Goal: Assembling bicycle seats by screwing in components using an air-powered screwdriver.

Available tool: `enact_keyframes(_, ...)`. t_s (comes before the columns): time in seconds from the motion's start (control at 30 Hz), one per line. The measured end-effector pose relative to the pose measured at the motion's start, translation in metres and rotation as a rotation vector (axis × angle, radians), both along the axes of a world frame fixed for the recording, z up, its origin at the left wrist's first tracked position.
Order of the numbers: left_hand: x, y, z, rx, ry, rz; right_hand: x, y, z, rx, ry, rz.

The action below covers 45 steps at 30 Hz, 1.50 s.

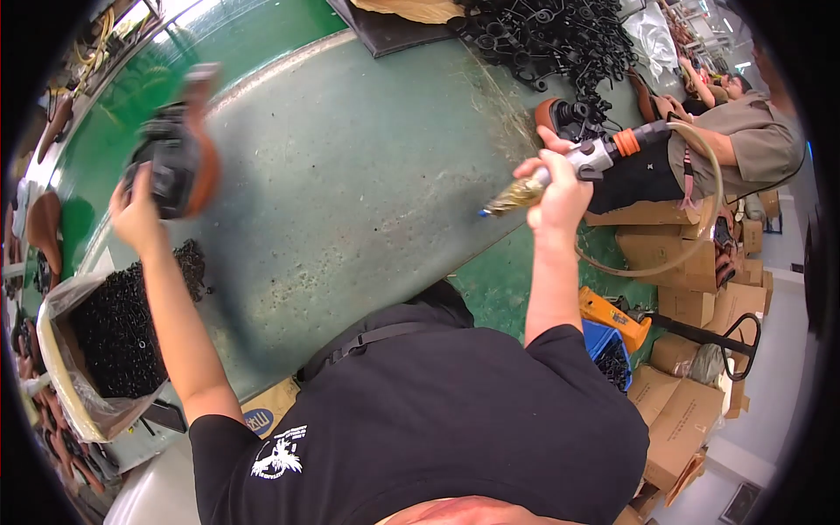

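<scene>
My left hand (138, 214) is closed round the edge of a brown and black bicycle saddle (205, 166), lifted over the left side of the workbench and smeared by motion. In my right hand (562, 191) is an air screwdriver (591, 157) with a silver body and an orange ring. Its tape-wrapped front end points left, over the bench, and a pale hose (713, 197) loops from its back. Just beyond that hand, another brown saddle (545, 112) with black fittings lies at the bench's right edge.
A lined box of small black screws (118, 337) stands at left. Black metal parts (542, 39) are heaped at the far right of the green workbench (350, 157). A co-worker (735, 131) stands at right, near cardboard boxes (669, 420) and an orange pallet jack (615, 319).
</scene>
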<state>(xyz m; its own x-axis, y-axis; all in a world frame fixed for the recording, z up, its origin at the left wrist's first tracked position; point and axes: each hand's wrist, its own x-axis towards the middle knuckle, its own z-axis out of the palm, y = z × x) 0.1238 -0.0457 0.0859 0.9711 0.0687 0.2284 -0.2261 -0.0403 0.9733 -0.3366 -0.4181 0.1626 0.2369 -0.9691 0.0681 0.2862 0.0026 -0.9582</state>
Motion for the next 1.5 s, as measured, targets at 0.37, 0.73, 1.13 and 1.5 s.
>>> enact_keyframes(0.37,-0.137,0.076,0.039,0.86,-0.105,-0.611,-0.051,-0.064,-0.049,0.167,0.295,-0.045)
enact_keyframes(0.73,-0.183,0.098,-0.015,1.098,-0.324,-0.321,0.02,0.075,-0.025,0.235,0.352,0.91)
enact_keyframes(1.13,-0.242,0.057,0.003,0.062,0.226,-0.46,0.028,0.104,0.037,0.239,0.406,1.308)
enact_keyframes(1.5,-0.3,-0.021,0.031,-0.801,0.621,-1.111,0.079,0.134,0.077,-0.365,-0.578,1.196)
